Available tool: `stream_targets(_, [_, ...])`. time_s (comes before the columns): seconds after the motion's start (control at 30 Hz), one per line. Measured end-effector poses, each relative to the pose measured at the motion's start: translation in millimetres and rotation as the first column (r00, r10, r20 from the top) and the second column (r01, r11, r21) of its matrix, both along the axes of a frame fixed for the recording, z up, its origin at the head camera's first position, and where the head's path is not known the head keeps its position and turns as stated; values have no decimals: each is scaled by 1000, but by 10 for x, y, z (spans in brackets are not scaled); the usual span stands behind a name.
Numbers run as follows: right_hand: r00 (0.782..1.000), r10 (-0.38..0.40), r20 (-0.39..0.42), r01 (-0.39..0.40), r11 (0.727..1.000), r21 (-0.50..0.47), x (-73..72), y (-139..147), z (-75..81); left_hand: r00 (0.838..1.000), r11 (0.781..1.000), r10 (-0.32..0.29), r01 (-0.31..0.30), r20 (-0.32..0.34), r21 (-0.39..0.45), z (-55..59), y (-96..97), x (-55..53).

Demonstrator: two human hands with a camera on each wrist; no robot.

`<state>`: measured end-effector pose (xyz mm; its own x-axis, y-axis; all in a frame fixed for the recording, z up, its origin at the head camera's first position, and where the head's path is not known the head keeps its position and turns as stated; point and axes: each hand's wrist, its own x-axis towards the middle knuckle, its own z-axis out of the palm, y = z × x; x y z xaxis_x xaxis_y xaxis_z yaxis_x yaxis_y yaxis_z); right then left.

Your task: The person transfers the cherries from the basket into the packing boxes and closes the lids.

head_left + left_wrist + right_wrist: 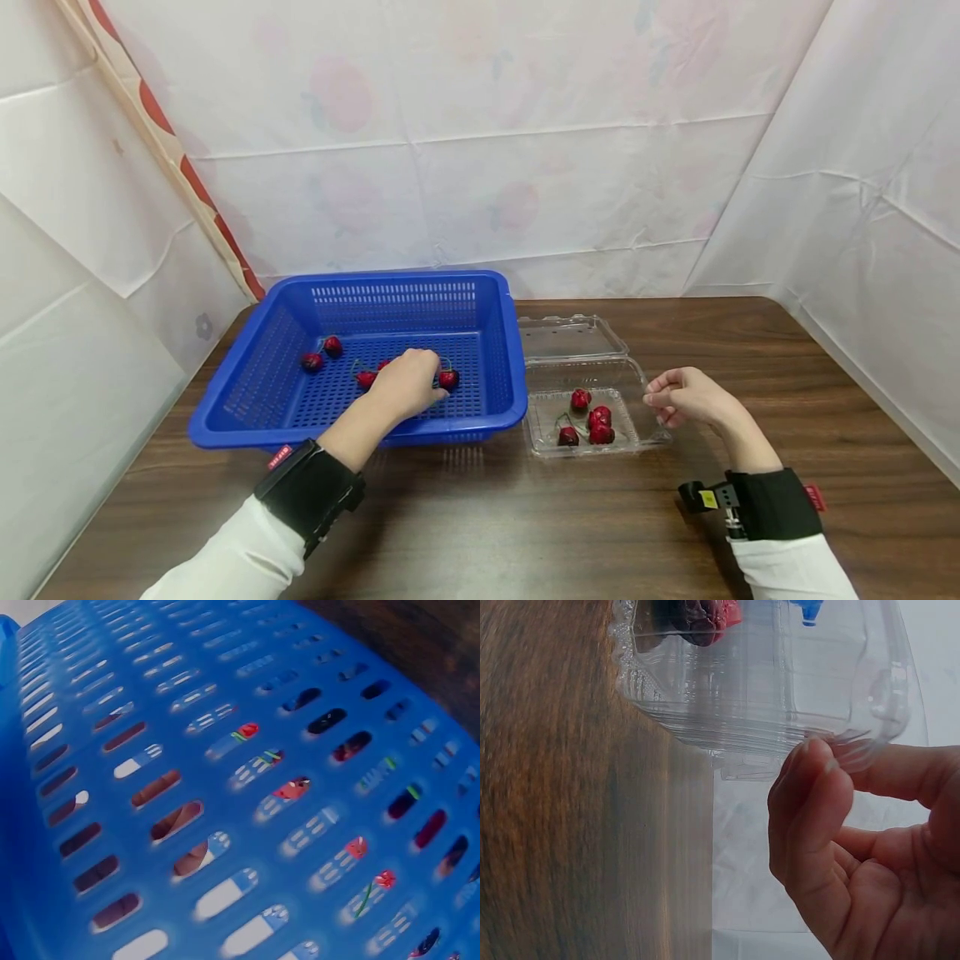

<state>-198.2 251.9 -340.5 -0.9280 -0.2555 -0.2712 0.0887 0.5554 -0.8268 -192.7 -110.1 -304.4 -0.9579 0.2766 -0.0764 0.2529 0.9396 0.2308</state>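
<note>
My left hand (pixel 405 382) reaches down into a blue plastic basket (pixel 517 392), among several red cherries. One cherry (pixel 448 379) lies right beside its thumb, and another cherry (pixel 365 380) shows on its other side. The fingertips are hidden behind the hand in the head view; through the basket's slots, the left wrist view shows only bits of fingers (pixel 156 787), so I cannot tell what they hold. With thumb and fingers, my right hand (pixel 692 395) pinches the side rim of a clear plastic clamshell box (pixel 742 727). Inside that box lie several cherries (pixel 600 417), some with stems.
Two more cherries (pixel 322 353) lie in the basket's left part. The box's clear lid (pixel 570 337) is folded back behind it. Both containers stand side by side on a dark wooden table (pixel 480 517), with white sheeting (pixel 480 167) hanging behind and at both sides.
</note>
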Motion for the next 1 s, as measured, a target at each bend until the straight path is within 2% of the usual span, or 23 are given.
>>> stream_targets(0.13, [1000,-3,5,3,1000,-6,-4,2,-4,1000,1000,-10,11,23,-19,-31,-12,-6])
stream_targets(0.37, [1000,-2,9,2,1000,-10,-6,0,-3,993,999,-10,14,116,-35,-101,-31,-25])
stream_targets(0.53, [1000,-2,3,2,1000,-3,0,-4,2,987,999,-19,24,157,-28,-136,-36,-45])
stream_targets(0.77, [1000,-5,8,5,1000,-9,2,-7,2,980,998,-61,66,187,-19,-145,-47,-44])
stream_targets(1.0, [1000,-9,4,9,1000,-5,4,-3,-4,977,997,-68,75,204,-27,-153,-44,-42])
